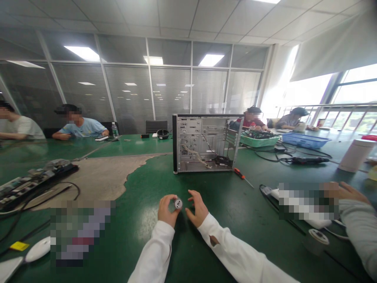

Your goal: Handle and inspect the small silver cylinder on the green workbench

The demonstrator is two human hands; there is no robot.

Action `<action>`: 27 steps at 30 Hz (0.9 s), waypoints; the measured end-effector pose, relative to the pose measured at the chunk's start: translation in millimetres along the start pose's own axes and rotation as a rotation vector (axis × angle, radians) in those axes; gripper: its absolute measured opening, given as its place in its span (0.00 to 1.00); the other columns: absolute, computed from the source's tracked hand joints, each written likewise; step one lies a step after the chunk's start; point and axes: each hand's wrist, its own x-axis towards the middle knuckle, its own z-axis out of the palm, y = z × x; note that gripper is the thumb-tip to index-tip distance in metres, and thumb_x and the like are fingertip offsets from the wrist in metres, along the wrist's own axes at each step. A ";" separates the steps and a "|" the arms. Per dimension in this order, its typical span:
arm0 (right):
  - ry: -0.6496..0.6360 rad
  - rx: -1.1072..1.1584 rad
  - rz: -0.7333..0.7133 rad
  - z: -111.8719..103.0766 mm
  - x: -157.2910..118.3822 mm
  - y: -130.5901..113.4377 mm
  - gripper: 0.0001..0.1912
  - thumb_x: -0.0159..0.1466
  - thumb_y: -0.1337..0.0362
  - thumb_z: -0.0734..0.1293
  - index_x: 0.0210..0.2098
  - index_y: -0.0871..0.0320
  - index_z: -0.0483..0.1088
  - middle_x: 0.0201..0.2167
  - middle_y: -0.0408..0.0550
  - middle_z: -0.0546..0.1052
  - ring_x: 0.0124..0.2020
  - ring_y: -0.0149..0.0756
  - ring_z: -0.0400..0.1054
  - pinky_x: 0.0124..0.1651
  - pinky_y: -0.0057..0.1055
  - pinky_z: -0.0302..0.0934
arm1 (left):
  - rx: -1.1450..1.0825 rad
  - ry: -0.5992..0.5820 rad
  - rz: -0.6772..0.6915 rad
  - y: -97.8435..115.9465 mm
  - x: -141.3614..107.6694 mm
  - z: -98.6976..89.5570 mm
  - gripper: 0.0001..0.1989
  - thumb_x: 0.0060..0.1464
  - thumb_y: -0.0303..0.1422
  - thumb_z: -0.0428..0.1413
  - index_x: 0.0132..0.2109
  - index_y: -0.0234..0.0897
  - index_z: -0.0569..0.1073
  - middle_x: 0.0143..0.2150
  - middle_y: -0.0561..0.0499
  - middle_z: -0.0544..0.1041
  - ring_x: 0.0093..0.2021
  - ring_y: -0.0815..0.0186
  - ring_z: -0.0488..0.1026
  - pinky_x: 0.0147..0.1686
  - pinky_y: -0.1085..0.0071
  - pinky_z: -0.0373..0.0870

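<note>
Between the thumb and fingers of my left hand [167, 210] is a small round cylinder [178, 203], its silvery end face with dark marks turned toward me. I cannot make out its exact kind. My right hand [198, 208] is just to the right of it, thumb and fingers apart and holding nothing. Beyond both hands stands an opened computer case [206, 145], upright, with loose cables inside. A screwdriver [243, 177] with a red and black handle lies by the case's lower right corner.
Left are a power strip [38, 179] with plugs and cables and a white oval device [39, 249]. Right are a co-worker's hand [349, 192], a tape roll [316, 241] and a white bottle [356, 155]. Green [259, 140] and blue baskets [306, 140] stand farther back. Several people sit around.
</note>
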 end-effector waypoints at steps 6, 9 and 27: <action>0.001 0.033 0.013 1.4 0.1 2.5 0.31 0.46 0.74 0.59 0.50 0.57 0.49 0.46 0.53 0.57 0.35 0.32 0.61 0.39 0.35 0.60 | -0.103 -0.002 -0.111 -0.6 -1.9 3.7 0.15 0.28 0.25 0.59 0.29 0.41 0.69 0.32 0.51 0.70 0.39 0.58 0.64 0.43 0.63 0.56; 0.003 0.041 0.018 -1.0 1.7 1.0 0.26 0.47 0.73 0.59 0.46 0.57 0.54 0.43 0.51 0.60 0.35 0.33 0.61 0.38 0.35 0.60 | -0.140 0.045 -0.137 -8.0 -3.8 9.2 0.17 0.26 0.24 0.59 0.30 0.40 0.70 0.31 0.50 0.70 0.38 0.58 0.64 0.43 0.62 0.56; 0.013 0.077 0.063 -0.8 30.9 -17.4 0.06 0.48 0.67 0.64 0.27 0.55 0.70 0.36 0.46 0.67 0.40 0.36 0.61 0.41 0.34 0.57 | -0.146 -0.069 -0.322 -15.2 -3.4 12.7 0.16 0.26 0.24 0.60 0.29 0.39 0.71 0.30 0.50 0.70 0.38 0.59 0.65 0.43 0.61 0.56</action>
